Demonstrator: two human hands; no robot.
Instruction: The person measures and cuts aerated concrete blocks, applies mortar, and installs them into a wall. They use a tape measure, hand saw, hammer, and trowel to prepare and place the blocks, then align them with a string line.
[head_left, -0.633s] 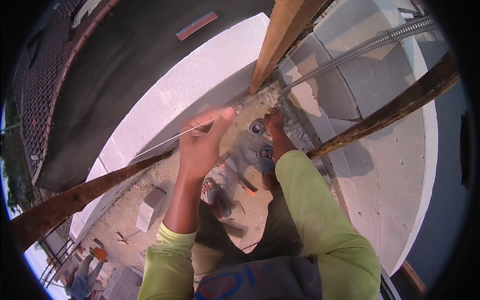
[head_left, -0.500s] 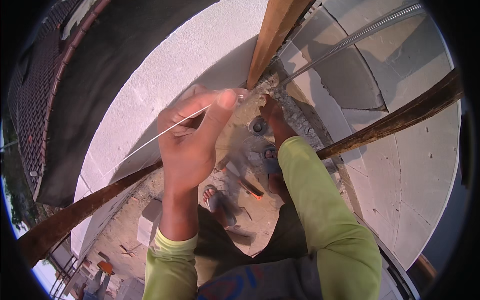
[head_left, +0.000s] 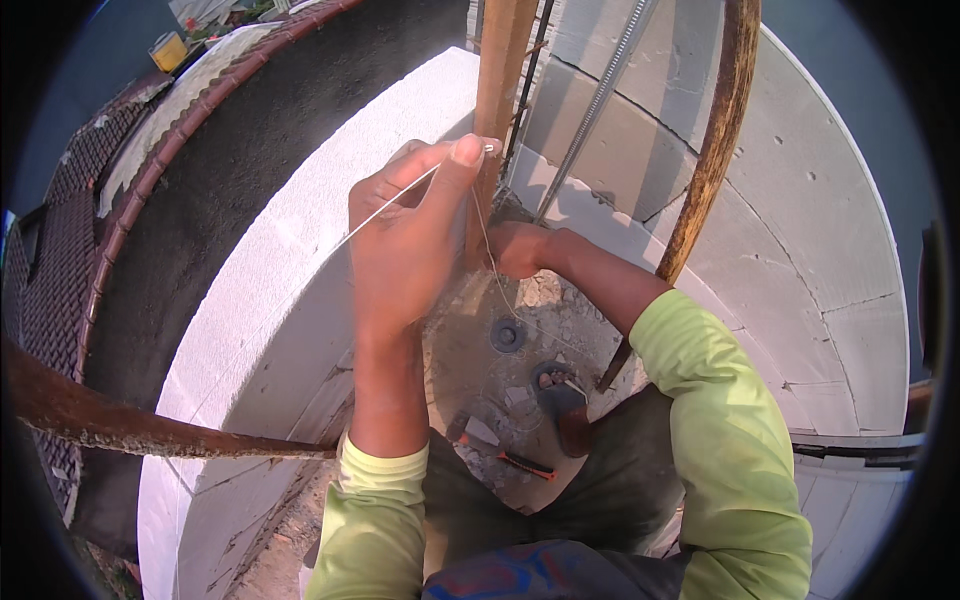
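Note:
My left hand (head_left: 400,240) is raised above the left wall, thumb and fingers pinched on a taut white string (head_left: 388,203). From the pinch the string runs down to the lower left along the wall; a thin loose length (head_left: 497,275) hangs toward the floor. Just beyond that hand stands an upright wooden post (head_left: 505,85) in the corner. My right hand (head_left: 518,250) is lower, bent in at the post, in line with the hanging string. Its fingers are mostly hidden, so I cannot see whether it grips anything.
White block walls stand at left (head_left: 250,240) and right (head_left: 800,230). A slanting wooden pole (head_left: 712,140) and a ribbed metal rod (head_left: 600,105) cross the right side; another pole (head_left: 180,430) crosses the left. On the floor are an orange-and-black handled tool (head_left: 525,464) and a round pipe opening (head_left: 508,335).
My right hand has come in close to the wooden post, its forearm now crossing leftward. The left hand keeps its pinch on the string. The whole view has turned and shifted.

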